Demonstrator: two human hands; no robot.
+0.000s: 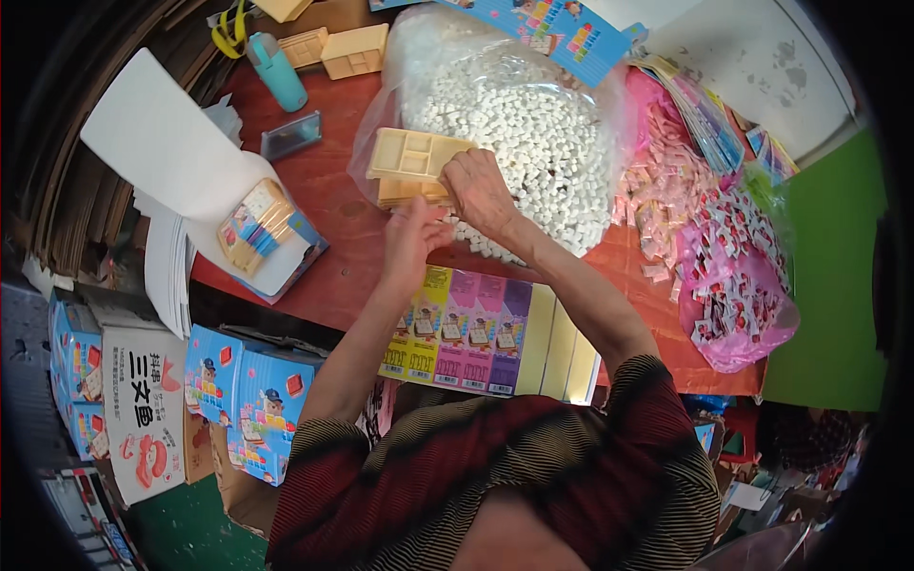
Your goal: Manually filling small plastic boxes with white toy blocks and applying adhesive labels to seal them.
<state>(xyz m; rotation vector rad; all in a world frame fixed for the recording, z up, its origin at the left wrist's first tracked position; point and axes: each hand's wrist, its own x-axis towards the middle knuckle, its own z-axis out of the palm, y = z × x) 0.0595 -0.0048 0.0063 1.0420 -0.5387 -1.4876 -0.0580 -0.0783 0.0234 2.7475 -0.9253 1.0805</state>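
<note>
My right hand (479, 193) is closed on the right end of a cream plastic compartment tray (411, 155), held over the near left edge of a bag of small white cubes (533, 133). Just below it, another cream tray (398, 193) is partly covered by the first. My left hand (409, 246) lies in front of this lower tray, fingers stretched and apart. Whether its fingertips touch the lower tray I cannot tell. Between my forearms lies a row of printed card sheets (462, 328) in yellow, pink and purple.
An open white box (300, 243) with a filled tray stands at the left, near a teal bottle (278, 73) and a clear case (291, 136). Pink packets (666, 181) and a pink bag of sachets (738, 314) lie right. Blue printed boxes (257, 390) sit lower left.
</note>
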